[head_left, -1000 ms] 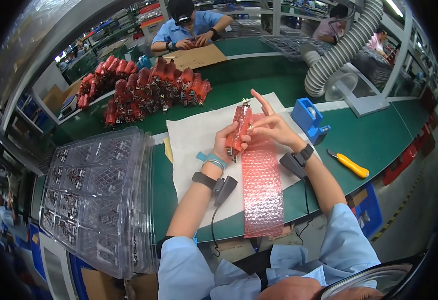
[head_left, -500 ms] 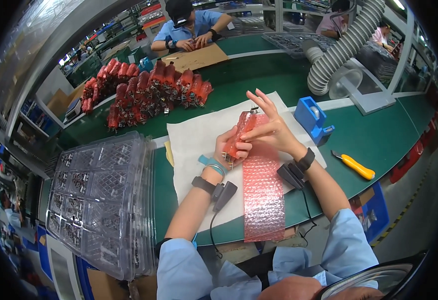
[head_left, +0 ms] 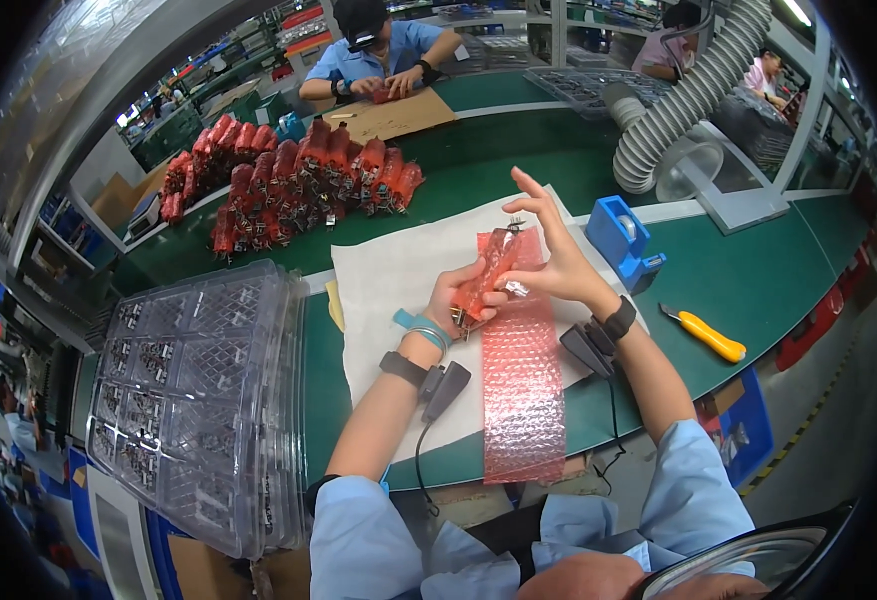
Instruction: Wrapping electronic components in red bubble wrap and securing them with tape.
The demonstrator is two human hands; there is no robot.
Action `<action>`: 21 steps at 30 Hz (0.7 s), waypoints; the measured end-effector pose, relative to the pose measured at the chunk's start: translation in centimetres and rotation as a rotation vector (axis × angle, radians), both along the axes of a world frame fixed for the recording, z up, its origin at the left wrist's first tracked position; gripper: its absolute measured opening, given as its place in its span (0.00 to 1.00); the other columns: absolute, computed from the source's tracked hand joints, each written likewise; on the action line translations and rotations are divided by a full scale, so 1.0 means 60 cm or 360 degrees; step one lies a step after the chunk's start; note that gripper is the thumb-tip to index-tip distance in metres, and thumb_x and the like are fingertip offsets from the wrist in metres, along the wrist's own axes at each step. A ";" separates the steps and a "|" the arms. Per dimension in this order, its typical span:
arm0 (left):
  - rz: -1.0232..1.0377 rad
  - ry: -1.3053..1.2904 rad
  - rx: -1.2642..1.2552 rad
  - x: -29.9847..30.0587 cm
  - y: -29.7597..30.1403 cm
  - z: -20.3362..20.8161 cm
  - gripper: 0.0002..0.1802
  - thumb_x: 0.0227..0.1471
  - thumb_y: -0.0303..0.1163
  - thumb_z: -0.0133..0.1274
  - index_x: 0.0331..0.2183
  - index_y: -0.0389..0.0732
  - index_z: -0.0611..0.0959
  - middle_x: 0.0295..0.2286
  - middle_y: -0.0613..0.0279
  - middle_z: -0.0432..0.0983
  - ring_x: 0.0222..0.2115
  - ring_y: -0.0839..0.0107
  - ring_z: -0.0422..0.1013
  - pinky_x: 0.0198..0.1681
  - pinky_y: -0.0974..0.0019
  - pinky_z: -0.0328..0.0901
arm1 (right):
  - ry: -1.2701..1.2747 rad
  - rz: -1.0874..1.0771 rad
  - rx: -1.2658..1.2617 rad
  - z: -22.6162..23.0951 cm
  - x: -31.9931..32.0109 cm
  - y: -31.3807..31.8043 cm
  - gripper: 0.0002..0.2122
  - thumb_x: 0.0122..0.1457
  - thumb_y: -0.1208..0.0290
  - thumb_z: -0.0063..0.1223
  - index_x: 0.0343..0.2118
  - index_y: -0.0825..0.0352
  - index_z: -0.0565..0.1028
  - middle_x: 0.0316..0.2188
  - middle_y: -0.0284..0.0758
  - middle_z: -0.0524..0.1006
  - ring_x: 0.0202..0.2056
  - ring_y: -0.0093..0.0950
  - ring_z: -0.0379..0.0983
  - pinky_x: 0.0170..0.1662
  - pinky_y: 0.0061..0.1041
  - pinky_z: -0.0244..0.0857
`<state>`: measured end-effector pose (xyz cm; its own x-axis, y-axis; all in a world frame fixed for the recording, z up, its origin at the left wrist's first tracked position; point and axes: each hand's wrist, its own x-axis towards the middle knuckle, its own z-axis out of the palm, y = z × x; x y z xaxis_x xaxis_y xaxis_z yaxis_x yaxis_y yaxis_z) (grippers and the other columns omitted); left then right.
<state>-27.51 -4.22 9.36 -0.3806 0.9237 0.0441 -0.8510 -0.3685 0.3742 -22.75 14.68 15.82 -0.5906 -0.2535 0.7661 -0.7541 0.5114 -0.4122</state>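
Note:
A roll of red bubble wrap (head_left: 488, 272) lies slantwise in my left hand (head_left: 446, 298), whose fingers are closed around its lower part. Small metal parts stick out of both ends of the roll. My right hand (head_left: 570, 268) is beside it with fingers spread and raised, the thumb at the side of the roll. A curved fingertip hangs near its upper end; whether it touches I cannot tell. Under both hands, a flat strip of red bubble wrap (head_left: 524, 400) stretches over the white sheet (head_left: 383, 275) to the table's near edge.
A blue tape dispenser (head_left: 620, 240) and yellow-handled cutters (head_left: 708, 335) are to the right. Stacked clear trays (head_left: 193, 400) of small parts stand left. Several red wrapped rolls (head_left: 278, 185) are piled at the far left. A ribbed hose (head_left: 673, 115) hangs far right; a co-worker (head_left: 383, 60) sits opposite.
My right hand has shifted slightly right, its fingers curling from outstretched toward the roll's upper end. The left hand still holds the roll. The co-worker's hands have moved a little.

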 end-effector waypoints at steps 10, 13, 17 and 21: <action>0.0096 0.0304 -0.0268 0.001 0.007 0.001 0.22 0.58 0.40 0.46 0.50 0.36 0.68 0.30 0.62 0.68 0.24 0.73 0.66 0.20 0.70 0.65 | -0.0548 0.0352 -0.0237 -0.003 0.008 0.010 0.33 0.42 0.69 0.69 0.52 0.64 0.63 0.56 0.40 0.64 0.59 0.32 0.59 0.61 0.32 0.53; 0.0338 0.0453 -0.0383 -0.002 0.008 0.004 0.21 0.57 0.38 0.48 0.49 0.38 0.70 0.31 0.60 0.72 0.29 0.71 0.71 0.24 0.68 0.69 | -0.0421 0.0211 -0.0122 -0.001 0.007 0.014 0.31 0.44 0.70 0.68 0.51 0.65 0.65 0.55 0.39 0.66 0.57 0.32 0.62 0.60 0.31 0.54; 0.0603 0.0541 -0.0417 0.008 0.014 0.018 0.20 0.55 0.35 0.52 0.48 0.38 0.70 0.37 0.59 0.74 0.34 0.69 0.75 0.36 0.67 0.72 | -0.0413 0.0020 0.0086 0.005 0.015 0.038 0.23 0.48 0.71 0.65 0.46 0.67 0.69 0.49 0.37 0.71 0.51 0.29 0.66 0.56 0.29 0.57; 0.0880 0.0635 -0.0481 0.013 0.027 0.022 0.22 0.54 0.34 0.53 0.49 0.39 0.70 0.40 0.58 0.74 0.36 0.70 0.74 0.40 0.68 0.71 | -0.0927 0.0046 0.0148 0.008 0.019 0.052 0.14 0.54 0.68 0.60 0.40 0.70 0.73 0.39 0.35 0.76 0.41 0.24 0.71 0.49 0.26 0.63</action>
<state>-26.72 -2.63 10.69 -0.8014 0.5960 0.0505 -0.3497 -0.5353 0.7688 -21.59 17.81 16.27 -0.8991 -0.3263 0.2916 -0.4313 0.5477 -0.7169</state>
